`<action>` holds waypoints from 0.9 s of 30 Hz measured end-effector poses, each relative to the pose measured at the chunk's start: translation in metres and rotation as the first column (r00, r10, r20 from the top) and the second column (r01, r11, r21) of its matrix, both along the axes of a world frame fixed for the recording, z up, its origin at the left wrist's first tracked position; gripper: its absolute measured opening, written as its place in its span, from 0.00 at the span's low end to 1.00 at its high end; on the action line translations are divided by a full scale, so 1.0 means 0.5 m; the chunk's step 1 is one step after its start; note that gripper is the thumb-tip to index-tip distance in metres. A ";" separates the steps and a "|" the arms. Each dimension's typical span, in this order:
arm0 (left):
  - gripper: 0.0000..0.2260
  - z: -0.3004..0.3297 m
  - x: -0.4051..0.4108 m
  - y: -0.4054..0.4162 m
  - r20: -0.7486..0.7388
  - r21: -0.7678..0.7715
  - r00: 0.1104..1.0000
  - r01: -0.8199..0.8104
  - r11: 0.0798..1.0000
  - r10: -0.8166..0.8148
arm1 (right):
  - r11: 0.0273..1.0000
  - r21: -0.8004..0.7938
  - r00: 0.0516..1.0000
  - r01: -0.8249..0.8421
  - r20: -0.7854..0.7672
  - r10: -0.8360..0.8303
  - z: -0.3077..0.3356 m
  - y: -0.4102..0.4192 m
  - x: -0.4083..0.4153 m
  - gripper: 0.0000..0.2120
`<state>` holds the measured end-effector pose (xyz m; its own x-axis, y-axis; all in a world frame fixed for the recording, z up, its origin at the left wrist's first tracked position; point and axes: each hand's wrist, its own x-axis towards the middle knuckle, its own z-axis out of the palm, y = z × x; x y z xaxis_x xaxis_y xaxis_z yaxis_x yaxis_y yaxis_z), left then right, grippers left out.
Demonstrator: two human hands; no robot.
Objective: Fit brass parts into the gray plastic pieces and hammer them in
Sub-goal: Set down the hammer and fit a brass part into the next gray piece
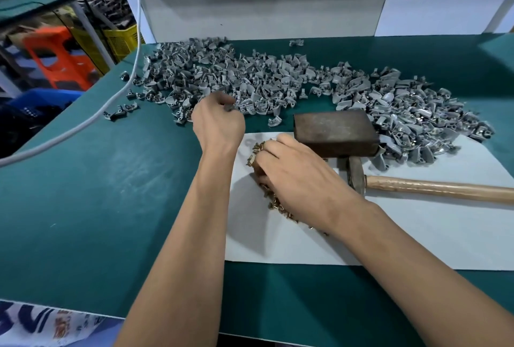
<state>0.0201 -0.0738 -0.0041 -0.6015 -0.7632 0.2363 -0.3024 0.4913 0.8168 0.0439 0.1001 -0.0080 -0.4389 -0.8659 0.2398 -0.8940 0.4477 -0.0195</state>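
Head-cam view over a green work table [97, 193]. Left hand [218, 124] reached to the near edge of a wide heap of gray plastic pieces [278, 79] spread across the table's far side, fingers curled and pinching one gray piece [230, 107]. Right hand [300, 176] lay palm-down on a small pile of brass parts [257, 149] on a white sheet [417, 235], fingers curled into the pile; can't tell whether it gripped any. Just right of that hand sat a dark metal block [335, 132], w/ a wooden-handled hammer [434, 188] lying beside it on the sheet.
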 end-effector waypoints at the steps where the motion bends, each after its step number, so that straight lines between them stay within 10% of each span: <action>1: 0.15 0.000 -0.001 0.002 -0.029 0.029 1.000 0.002 1.000 -0.001 | 1.000 0.007 1.000 0.008 0.013 -0.008 0.000 0.001 -0.002 0.06; 12: 0.05 -0.002 -0.009 0.013 -0.255 0.398 0.967 0.127 0.909 -0.024 | 0.998 0.050 0.999 0.049 0.015 -0.049 0.002 0.013 0.000 0.03; 18: 0.03 0.019 -0.006 0.040 -0.460 0.616 0.886 0.361 0.700 -0.053 | 0.936 -0.314 0.939 0.158 0.341 -0.044 0.027 0.042 -0.015 0.03; 27: 0.03 0.030 0.006 0.136 -0.589 0.497 0.722 0.677 0.542 -0.362 | 0.776 -0.569 0.952 0.271 0.278 -0.129 0.065 0.156 -0.092 0.05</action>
<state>0.0231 -0.0059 0.0112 -0.9184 -0.3752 0.1254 0.2282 -0.2435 0.9427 -0.0022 0.1783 0.0247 -0.6870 -0.4678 0.5560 -0.7266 0.4510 -0.5184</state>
